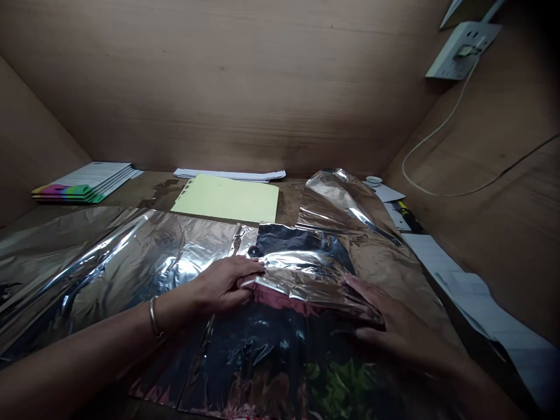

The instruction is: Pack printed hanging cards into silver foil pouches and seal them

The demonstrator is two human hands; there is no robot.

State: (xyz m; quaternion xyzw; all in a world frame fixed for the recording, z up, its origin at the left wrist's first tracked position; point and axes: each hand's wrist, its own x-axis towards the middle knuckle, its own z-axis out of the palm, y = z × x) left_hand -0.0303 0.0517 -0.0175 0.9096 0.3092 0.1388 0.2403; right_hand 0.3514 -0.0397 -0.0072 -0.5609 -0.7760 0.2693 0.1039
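Observation:
A large crinkled sheet of silver foil (131, 256) covers most of the wooden desk. Near its middle the foil is folded over something flat, making a wrapped bundle (306, 274). My left hand (227, 283) lies on the bundle's left end, fingers stretched along the folded edge and pressing it down; a bangle sits on that wrist. My right hand (394, 326) rests flat on the foil at the bundle's right end, fingers spread. Neither hand grips anything.
A pale yellow sheet (227, 198) and white papers (230, 174) lie at the back. A stack of colourful booklets (85, 184) sits back left. White lined paper (472, 291) and a pen run along the right. A wall socket (461, 49) with cable hangs on the right panel.

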